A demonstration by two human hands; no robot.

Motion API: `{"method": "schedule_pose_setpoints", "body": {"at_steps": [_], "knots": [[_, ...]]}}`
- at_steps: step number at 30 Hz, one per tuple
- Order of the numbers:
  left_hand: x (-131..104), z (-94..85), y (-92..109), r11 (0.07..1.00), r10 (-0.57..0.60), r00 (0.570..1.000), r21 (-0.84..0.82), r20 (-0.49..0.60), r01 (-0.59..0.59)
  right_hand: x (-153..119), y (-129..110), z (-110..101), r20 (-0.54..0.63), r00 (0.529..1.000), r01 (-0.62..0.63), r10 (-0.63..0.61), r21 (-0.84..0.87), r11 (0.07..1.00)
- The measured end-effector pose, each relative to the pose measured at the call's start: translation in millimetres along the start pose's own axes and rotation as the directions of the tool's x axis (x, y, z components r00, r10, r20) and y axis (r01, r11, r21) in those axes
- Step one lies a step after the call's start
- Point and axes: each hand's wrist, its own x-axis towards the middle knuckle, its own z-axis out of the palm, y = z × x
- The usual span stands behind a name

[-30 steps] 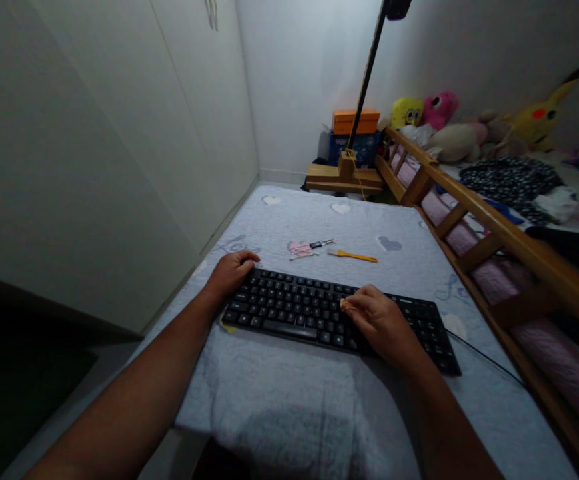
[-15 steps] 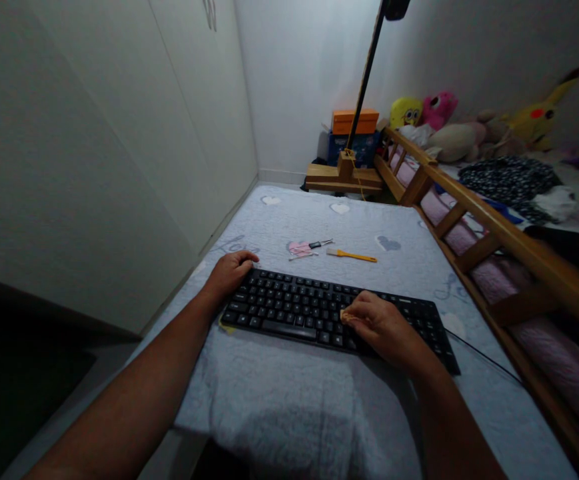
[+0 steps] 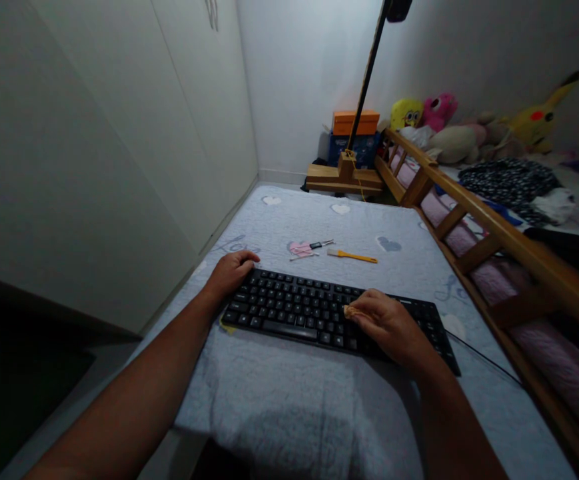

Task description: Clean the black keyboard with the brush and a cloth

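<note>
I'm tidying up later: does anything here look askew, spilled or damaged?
Nothing spilled or damaged stands out. A yellow patch shows at the near left corner of the keyboard, odd against the blue cloth; whether print or something loose, I cannot tell.

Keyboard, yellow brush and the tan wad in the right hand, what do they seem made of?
Keyboard: probably matte black plastic, from the dull sheen on its space bar. Yellow brush: handle smooth, evenly yellow, perhaps plastic or painted wood. Tan wad: crumpled and dull, perhaps cloth or sponge; too small to tell.
</note>
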Motion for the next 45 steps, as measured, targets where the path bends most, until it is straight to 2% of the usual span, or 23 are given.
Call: {"method": "schedule_pose_setpoints", "body": {"at_steps": [3,10,20,23,27,33,39,45], "knots": [[0,0.3,-1,1.0,-0.003,1.0,0.005,0.002,0.003,1,2,1,-0.027,0.999,-0.027,0.026,-0.037,0.999],[0,-0.3,-1,1.0,0.009,1.0,0.017,0.0,-0.009,0,1,1,0.067,0.998,-0.014,0.02,-0.093,0.996],[1,0.2,-1,1.0,0.017,1.0,0.013,0.006,-0.017,-3,-4,-2,0.149,0.989,0.031,-0.026,-0.034,0.999],[1,0.4,-2,1.0,0.015,1.0,0.005,0.003,-0.015,-3,-6,-2,0.109,0.994,0.033,-0.032,0.001,0.999],[0,0.7,-1,1.0,0.006,1.0,-0.005,0.001,-0.006,0,-5,2,-0.035,0.999,0.04,-0.039,0.027,0.999],[1,0.6,-1,1.0,0.001,1.0,0.006,0.002,-0.001,7,-3,13,-0.195,0.98,0.035,-0.047,-0.066,0.997],[1,0.3,0,1.0,0.003,1.0,0.021,0.004,-0.003,10,2,21,-0.198,0.977,0.053,-0.083,-0.153,0.987],[1,0.0,0,1.0,0.004,1.0,0.027,0.0,-0.004,11,6,24,-0.145,0.987,0.028,-0.061,-0.215,0.976]]}}
